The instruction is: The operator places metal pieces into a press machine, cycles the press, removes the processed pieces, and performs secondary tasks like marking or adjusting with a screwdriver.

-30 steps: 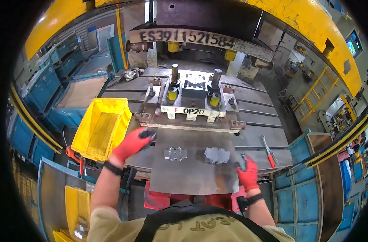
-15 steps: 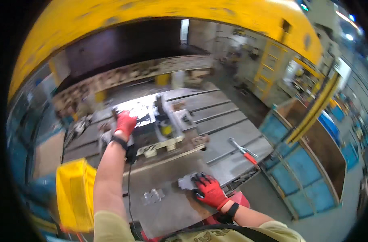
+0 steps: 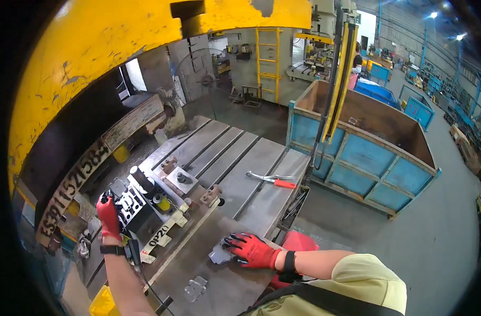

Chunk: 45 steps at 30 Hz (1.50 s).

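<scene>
Honestly, you're on a factory floor, looks like a metal press shop: huge chipped yellow press frame (image 3: pixel 119 42), slotted steel bed (image 3: pixel 224 147) with a die set (image 3: pixel 135 210) on it, big blue metal bin (image 3: pixel 369 160) nearby, industrial hall stretching way back.

On the slotted bed (image 3: pixel 235 163), the die (image 3: pixel 152 217) stands left, the left hand (image 3: pixel 110 217) at its left side; pliers (image 3: pixel 284 183) lie right. Nearer, two metal pieces (image 3: pixel 219 255) lie on a plate (image 3: pixel 231 282), the right hand (image 3: pixel 253 251) at the farther one. Far right stands a bin (image 3: pixel 366 163).
</scene>
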Motion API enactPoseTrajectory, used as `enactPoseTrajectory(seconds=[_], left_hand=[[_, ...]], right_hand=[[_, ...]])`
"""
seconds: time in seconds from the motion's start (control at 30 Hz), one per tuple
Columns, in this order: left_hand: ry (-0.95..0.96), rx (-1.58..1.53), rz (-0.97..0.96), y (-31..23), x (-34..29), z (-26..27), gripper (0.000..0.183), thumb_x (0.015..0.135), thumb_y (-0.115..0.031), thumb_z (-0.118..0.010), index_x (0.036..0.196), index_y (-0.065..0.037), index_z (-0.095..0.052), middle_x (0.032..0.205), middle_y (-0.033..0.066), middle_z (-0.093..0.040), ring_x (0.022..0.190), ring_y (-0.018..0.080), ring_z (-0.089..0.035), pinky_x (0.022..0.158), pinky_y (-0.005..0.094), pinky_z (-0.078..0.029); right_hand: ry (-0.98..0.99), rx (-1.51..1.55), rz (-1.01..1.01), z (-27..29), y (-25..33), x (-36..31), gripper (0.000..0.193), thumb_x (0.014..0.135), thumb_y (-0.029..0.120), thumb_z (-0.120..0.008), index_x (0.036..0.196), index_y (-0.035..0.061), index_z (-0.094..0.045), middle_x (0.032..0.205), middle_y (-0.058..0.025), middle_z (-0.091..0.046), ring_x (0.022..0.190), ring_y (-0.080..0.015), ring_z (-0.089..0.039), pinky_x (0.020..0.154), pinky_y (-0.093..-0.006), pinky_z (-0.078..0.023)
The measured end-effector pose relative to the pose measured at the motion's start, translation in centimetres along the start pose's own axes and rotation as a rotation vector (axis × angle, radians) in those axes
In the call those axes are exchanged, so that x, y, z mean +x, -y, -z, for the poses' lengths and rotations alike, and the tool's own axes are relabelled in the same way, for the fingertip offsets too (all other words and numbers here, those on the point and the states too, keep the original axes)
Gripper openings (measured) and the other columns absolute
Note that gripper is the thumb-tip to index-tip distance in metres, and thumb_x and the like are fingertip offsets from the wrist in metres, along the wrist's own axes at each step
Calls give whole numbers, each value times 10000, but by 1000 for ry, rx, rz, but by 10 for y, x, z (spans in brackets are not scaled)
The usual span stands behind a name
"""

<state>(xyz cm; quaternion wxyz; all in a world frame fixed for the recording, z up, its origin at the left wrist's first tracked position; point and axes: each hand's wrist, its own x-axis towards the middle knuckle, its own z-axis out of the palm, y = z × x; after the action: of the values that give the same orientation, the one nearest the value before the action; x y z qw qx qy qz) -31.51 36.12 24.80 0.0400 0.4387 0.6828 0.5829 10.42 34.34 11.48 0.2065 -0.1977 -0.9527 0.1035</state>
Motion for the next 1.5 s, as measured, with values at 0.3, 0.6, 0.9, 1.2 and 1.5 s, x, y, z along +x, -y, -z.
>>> enactPoseTrajectory(seconds=[0.3,0.6,0.9,1.2,1.5], left_hand=[[161,-145,236,-39,-169,33,63,744,-89,-556,765,-37,-529,632,-15,-513,449,63,-436,393,204,-350],[15,-286,584,6,-304,-3,53,696,-44,-571,728,-17,-537,665,13,-529,563,86,-470,493,225,-389],[-269,-213,483,7,-325,-32,156,657,-66,-621,783,-40,-532,656,44,-552,604,124,-504,543,259,-409],[-62,703,493,-7,-318,-51,487,613,-293,-645,1043,-132,-484,1102,156,-433,972,301,-462,784,368,-405],[-68,604,472,-29,-309,-61,437,634,-245,-639,1007,-81,-481,1025,144,-446,940,303,-461,755,359,-404]], right_hand=[[-38,31,43,-11,-10,8,538,640,278,-558,1123,84,-419,1202,-118,-364,1095,-301,-347,895,-427,-272],[84,-77,-11,26,-30,1,559,598,320,-599,1091,102,-452,1129,-127,-418,1055,-317,-359,881,-412,-292],[153,-190,10,38,-39,28,550,600,325,-627,1080,115,-461,1121,-108,-430,1083,-280,-349,920,-408,-248],[183,-224,82,38,-49,34,520,613,298,-624,1073,116,-462,1121,-101,-436,1069,-251,-368,924,-386,-250],[135,-233,242,45,-52,35,420,622,210,-609,1011,105,-493,1032,-72,-511,987,-234,-447,897,-361,-295]])
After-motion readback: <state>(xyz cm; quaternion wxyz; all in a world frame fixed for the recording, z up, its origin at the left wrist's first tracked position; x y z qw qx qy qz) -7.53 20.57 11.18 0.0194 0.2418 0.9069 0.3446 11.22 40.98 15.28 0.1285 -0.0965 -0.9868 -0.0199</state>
